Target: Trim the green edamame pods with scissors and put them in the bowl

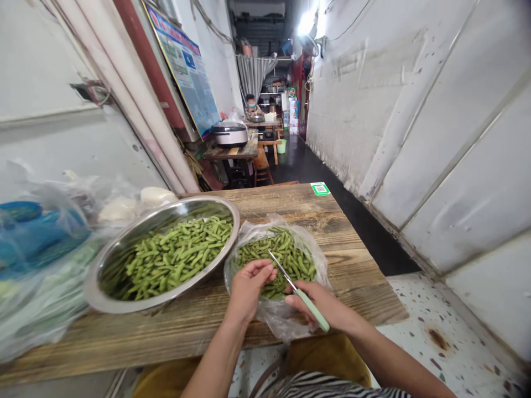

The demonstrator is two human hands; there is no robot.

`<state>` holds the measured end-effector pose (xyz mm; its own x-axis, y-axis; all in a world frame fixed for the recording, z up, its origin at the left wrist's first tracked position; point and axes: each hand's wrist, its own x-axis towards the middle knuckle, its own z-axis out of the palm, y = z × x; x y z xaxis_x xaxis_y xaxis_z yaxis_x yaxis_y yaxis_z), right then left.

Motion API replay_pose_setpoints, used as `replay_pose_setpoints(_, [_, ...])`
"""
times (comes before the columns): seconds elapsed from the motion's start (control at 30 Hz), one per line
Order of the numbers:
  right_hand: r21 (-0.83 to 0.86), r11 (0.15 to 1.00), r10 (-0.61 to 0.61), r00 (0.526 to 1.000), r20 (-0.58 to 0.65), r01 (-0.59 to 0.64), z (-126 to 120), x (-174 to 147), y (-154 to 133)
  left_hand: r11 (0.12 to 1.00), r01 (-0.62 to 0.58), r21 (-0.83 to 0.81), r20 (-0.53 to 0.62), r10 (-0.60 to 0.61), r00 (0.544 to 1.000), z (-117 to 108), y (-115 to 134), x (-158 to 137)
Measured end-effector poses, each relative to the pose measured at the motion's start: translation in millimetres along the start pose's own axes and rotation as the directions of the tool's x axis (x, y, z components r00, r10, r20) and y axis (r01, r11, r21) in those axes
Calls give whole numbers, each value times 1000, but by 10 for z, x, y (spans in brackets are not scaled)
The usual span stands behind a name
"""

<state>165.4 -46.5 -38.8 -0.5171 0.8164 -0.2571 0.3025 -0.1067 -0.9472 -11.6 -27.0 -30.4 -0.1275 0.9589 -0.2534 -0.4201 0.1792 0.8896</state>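
My right hand [321, 304] is closed on a pair of scissors [310, 308] with pale green handles. Their metal blades point up and left, over green soybean pods [292, 254] in a clear plastic bag [320, 262]. Just left of the blade tips, my left hand [249, 284] has its fingers pinched together above the same pods. Whatever sits between those fingertips is too small or hidden to make out. To the left, a wide steel basin [96, 279] stands tilted, with many more pods [178, 257] in it.
The wooden table [357, 271] carries plastic bags [45, 276] on the left and a green QR-code card [319, 189] at its far edge. Beyond stand another table with a rice cooker [229, 134], a stool [262, 166], a green bucket [281, 146] and a seated person [252, 109].
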Motion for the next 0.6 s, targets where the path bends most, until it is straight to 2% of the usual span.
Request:
replay_pose_setpoints(0.17, [157,986,56,998,-4,-54,42,28,55,993,-38,-116,-23,36,999,-29,-31,35])
replay_pose_setpoints(0.27, [167,984,55,998,3,-55,36,38,62,993,-107,-48,-54,105,993,-43,-57,64])
replay_pose_setpoints(0.43, [51,997,62,997,-39,-60,27,50,72,983,-173,68,-25,175,984,-22,-140,96])
replay_pose_setpoints(0.6, [-78,996,37,997,-62,-42,54,41,71,940,-256,225,-121,288,950,-40,-204,145])
